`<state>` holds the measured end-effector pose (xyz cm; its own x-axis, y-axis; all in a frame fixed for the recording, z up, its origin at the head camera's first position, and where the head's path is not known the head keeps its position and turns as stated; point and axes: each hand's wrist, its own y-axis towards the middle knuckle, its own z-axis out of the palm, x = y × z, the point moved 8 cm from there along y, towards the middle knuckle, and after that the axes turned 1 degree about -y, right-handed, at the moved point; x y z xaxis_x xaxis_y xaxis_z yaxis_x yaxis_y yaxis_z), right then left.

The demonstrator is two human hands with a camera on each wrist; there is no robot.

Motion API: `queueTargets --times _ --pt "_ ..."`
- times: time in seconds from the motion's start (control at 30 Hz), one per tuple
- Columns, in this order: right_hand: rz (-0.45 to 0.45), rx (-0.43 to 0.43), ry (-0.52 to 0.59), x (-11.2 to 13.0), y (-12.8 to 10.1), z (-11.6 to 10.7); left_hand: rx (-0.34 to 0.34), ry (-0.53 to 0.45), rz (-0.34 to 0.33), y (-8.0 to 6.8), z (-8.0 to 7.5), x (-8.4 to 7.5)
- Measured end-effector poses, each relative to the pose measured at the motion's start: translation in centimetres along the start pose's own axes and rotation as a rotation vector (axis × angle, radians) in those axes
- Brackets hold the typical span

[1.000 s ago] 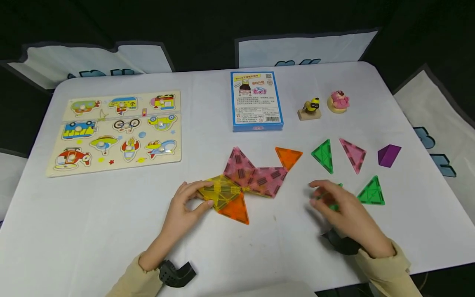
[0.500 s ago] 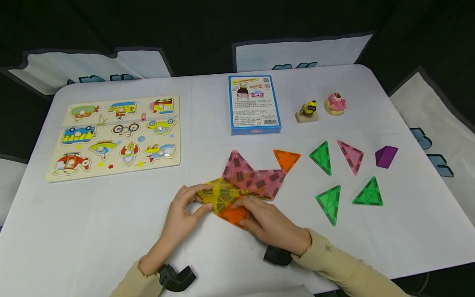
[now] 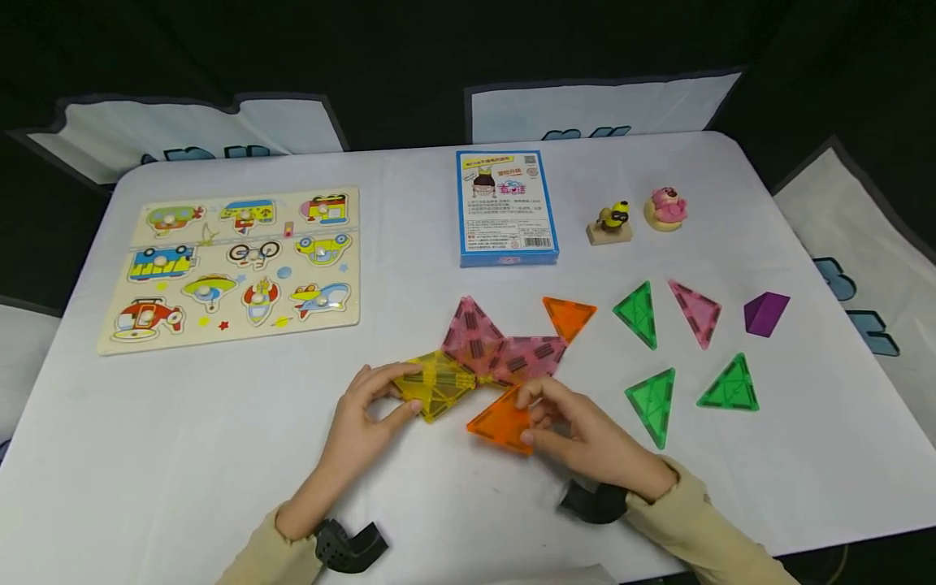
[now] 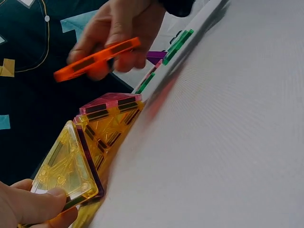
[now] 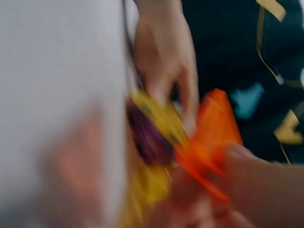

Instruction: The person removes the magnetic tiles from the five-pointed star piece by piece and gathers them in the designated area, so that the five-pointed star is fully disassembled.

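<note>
A: Where are we on the tiles?

B: We see the right hand [image 3: 585,439] pinching an orange triangle [image 3: 503,422], fingers curled round its right corner. The left-wrist view shows the tile lifted off the table [image 3: 219,455], tilted. It sits near the front edge, just right of the yellow tile [image 3: 433,383].

A: Left hand?

B: The left hand [image 3: 361,422] grips the yellow tile at its left edge, thumb and fingers curled on it. In the left-wrist view that tile is tipped up off the table.

A: What's attached?

B: The yellow tile touches the pink cluster [image 3: 497,349] behind it, around mid-table. A second orange triangle [image 3: 569,315] lies just right of the cluster; we can't tell if they touch.

A: Loose pieces?

B: Toward the right edge we see three green triangles [image 3: 651,400], a pink triangle [image 3: 695,312] and a purple block [image 3: 764,313], all apart from each other.

A: Rest?

B: A blue box [image 3: 506,207] sits mid-back, with two small figures [image 3: 611,221] to its right. A vehicle puzzle board [image 3: 234,268] lies by the left edge. The right-wrist view is blurred: only orange and yellow show by the fingers.
</note>
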<state>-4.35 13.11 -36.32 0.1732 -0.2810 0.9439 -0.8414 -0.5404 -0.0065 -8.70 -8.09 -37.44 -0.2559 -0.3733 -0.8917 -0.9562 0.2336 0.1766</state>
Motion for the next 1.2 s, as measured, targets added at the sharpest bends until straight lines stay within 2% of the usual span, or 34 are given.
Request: queueTargets --times 0.13,0.23,0.37,0.67,0.77,0.83,0.9,0.97,1.07,1.2 --pt "0.110 -0.039 -0.103 -1.0 -2.4 -3.0 0.018 -0.035 -0.011 0.0 0.1 1.0" --pt "0.174 -0.034 -0.204 -1.7 -3.7 -4.2 0.020 -0.062 -0.016 0.0 -0.1 1.2" --pt "0.199 -0.005 -0.364 -2.3 -4.2 -4.5 0.010 -0.087 -0.037 0.1 -0.4 1.3" --pt "0.214 0.078 -0.611 -2.0 -3.3 -4.5 0.012 -0.184 -0.065 0.2 -0.4 1.8" --pt "0.115 0.069 -0.720 -0.6 -2.1 -4.3 0.028 -0.173 -0.072 0.3 -0.4 1.9" --pt "-0.007 0.019 -0.765 0.8 -1.0 -4.0 0.041 -0.163 -0.074 0.4 -0.4 2.0" --pt "-0.132 -0.046 -0.763 2.3 0.1 -3.7 0.053 -0.164 -0.078 0.5 -0.4 2.0" --pt "-0.221 -0.077 -0.707 3.3 1.3 -3.3 0.064 -0.172 -0.085 0.6 -0.2 2.1" --pt "-0.273 -0.044 -0.634 3.5 3.2 -2.1 0.074 -0.202 -0.112 0.5 -0.1 2.2" --pt "-0.258 0.013 -0.661 2.6 5.3 -0.2 0.077 -0.267 -0.147 0.3 -0.1 2.3"
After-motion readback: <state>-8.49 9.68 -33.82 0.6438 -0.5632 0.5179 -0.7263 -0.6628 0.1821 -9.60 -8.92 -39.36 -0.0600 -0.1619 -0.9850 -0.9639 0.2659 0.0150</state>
